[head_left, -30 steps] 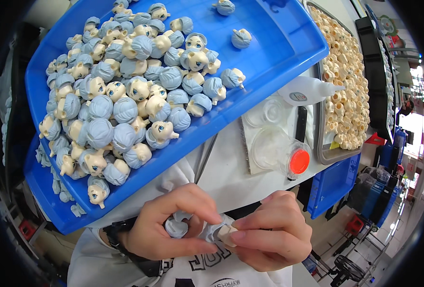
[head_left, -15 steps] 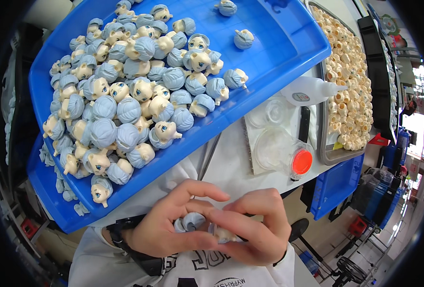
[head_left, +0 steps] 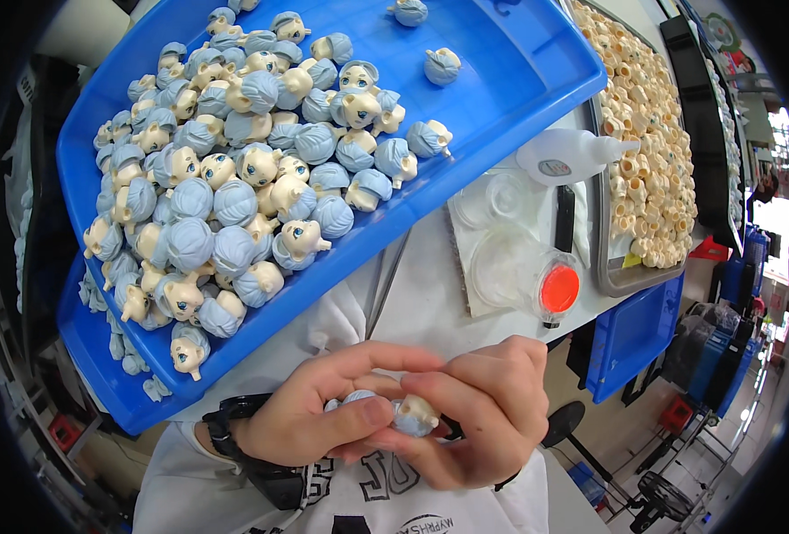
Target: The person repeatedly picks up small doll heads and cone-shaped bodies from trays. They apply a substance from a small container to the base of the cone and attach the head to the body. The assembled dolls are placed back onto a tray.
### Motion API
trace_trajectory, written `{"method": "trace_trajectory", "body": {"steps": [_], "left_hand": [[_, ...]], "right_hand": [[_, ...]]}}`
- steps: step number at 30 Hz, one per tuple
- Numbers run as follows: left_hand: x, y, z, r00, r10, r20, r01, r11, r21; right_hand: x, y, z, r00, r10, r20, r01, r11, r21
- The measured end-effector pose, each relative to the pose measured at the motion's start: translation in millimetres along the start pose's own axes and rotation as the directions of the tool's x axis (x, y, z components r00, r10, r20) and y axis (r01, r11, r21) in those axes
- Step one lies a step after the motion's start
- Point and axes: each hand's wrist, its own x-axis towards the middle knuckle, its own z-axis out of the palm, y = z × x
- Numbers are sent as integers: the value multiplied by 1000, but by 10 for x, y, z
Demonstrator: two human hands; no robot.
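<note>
Close in front of my body, both hands are together. My right hand (head_left: 492, 405) pinches a small doll head (head_left: 415, 416) with pale skin and blue-grey hair. Curled around a blue-grey hair piece (head_left: 357, 397), my left hand (head_left: 319, 414) hides most of it with the thumb. The two pieces lie side by side, and I cannot tell whether they touch. Beyond the hands, a blue tray (head_left: 466, 165) holds a heap of similar doll heads (head_left: 234, 203) with painted eyes and blue-grey hair.
Right of the tray stand a white squeeze bottle (head_left: 568, 157), a clear jar with a red-orange part (head_left: 558, 289) and a black-handled tool (head_left: 565, 218). A metal tray (head_left: 622, 283) of beige parts lies farther right. Another blue tray (head_left: 114, 396) sits under the large one.
The doll head has turned in my right fingers and shows more clearly. My left thumb has moved up over the hair piece. The view has shifted slightly.
</note>
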Motion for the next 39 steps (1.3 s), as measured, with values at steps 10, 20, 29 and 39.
{"method": "trace_trajectory", "body": {"steps": [10,20,29,39], "left_hand": [[-52,-107,-169,992,50,119,-62,993,104],[-66,-78,-132,990,69,126,-77,995,63],[7,-123,-192,951,119,285,-163,978,134],[-31,-31,-152,944,114,310,-187,958,218]], "right_hand": [[97,-4,-29,997,5,78,-12,995,100],[12,45,118,1000,-8,-20,13,958,287],[36,25,139,995,-45,-90,67,964,257],[-29,2,135,967,-237,-97,240,970,28]]}}
